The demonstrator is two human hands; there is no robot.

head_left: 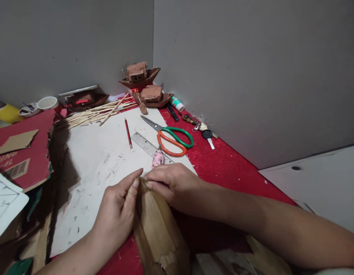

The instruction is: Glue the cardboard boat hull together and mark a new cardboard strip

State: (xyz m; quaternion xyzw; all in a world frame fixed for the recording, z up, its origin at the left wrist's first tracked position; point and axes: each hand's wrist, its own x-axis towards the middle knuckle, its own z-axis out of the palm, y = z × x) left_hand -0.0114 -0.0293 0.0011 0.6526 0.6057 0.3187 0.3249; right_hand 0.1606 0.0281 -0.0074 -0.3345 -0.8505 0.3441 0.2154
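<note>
A folded brown cardboard shape point(158, 229), pointed at its far end, stands between my hands near the front of the table. My left hand point(119, 208) presses its fingers against the left side of the tip. From the right, my right hand point(172, 183) pinches the same tip, fingers closed on the cardboard. Both hands grip the piece at its far point. Just beyond my right hand lies a pink-handled tool point(158, 158), partly on a metal ruler point(146, 145).
A white sheet point(102, 160) covers a red cloth point(223, 164). On it lie a red pencil point(128, 132) and green-and-orange scissors point(171, 137). Bamboo sticks point(91, 114), small brown model boats point(141, 78), keys point(205, 133) and a glue tube point(177, 103) sit by the wall. Red cardboard point(25, 149) lies left.
</note>
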